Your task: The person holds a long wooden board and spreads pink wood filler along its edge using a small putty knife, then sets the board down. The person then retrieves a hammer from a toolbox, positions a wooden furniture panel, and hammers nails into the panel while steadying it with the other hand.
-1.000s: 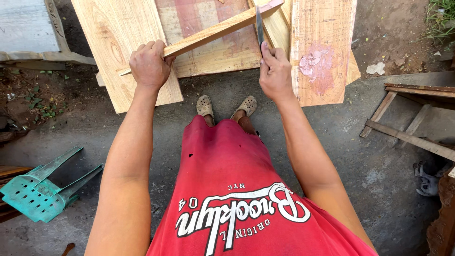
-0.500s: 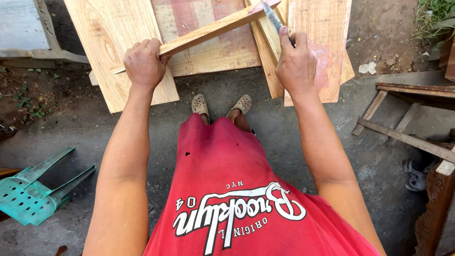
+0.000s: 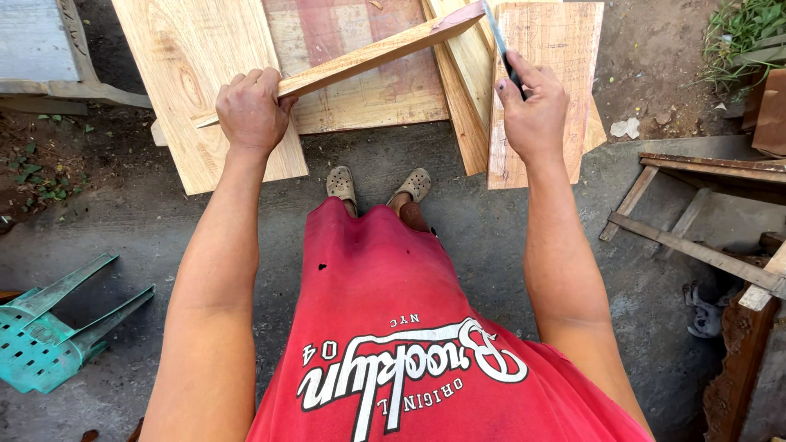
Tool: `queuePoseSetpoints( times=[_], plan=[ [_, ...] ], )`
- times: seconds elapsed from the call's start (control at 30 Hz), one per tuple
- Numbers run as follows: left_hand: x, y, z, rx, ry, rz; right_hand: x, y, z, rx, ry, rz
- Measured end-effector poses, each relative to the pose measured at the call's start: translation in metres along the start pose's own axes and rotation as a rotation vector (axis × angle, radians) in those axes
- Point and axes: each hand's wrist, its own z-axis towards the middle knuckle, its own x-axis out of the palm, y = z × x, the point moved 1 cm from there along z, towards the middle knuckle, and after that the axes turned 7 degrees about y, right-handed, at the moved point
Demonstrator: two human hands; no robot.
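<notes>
So the right hand (image 3: 534, 110), clamped around a dark-handled blade (image 3: 501, 45), has slid up to the far tip of the wooden strip (image 3: 360, 59) that the left hand (image 3: 252, 110) grips above the boards (image 3: 205, 74), looks ready to trim.

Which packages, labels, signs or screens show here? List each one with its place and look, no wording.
No packages, signs or screens are in view.
Printed lettering on the red shirt: across the chest at the bottom centre, white curved script with smaller white block letters, seen upside down.
Pale scrap on the ground right of the boards: small, whitish, crumpled; too small to tell whether it is a wrapper.
</notes>
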Motion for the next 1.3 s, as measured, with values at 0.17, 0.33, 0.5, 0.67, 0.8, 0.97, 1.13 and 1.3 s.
queuePoseSetpoints(
  times=[0.17, 0.33, 0.5, 0.67, 0.8, 0.97, 1.13, 1.3],
  plan=[
    [0.000, -0.001, 0.000, 0.017, -0.034, 0.005, 0.023, 0.005, 0.008, -0.010, 0.168, 0.124],
    [0.002, 0.003, 0.002, 0.024, -0.039, 0.015, 0.043, 0.024, 0.004, -0.061, 0.316, -0.056],
    [0.001, 0.006, 0.004, 0.012, -0.012, 0.015, 0.053, 0.040, -0.005, -0.214, 0.288, -0.117],
    [0.000, 0.004, 0.004, 0.009, -0.013, 0.001, 0.045, 0.026, -0.002, 0.014, 0.142, 0.081],
    [0.001, 0.004, 0.002, 0.023, -0.028, 0.006, 0.073, 0.033, -0.012, -0.179, 0.095, -0.045],
    [0.000, 0.006, 0.001, 0.022, -0.042, -0.008, 0.067, 0.047, -0.028, -0.216, 0.155, -0.192],
    [0.000, 0.005, 0.000, 0.009, -0.040, -0.004, 0.018, 0.038, 0.000, -0.099, 0.041, -0.095],
    [0.004, 0.006, -0.002, 0.002, -0.035, 0.013, 0.032, 0.035, 0.010, -0.093, 0.207, -0.033]
  ],
)
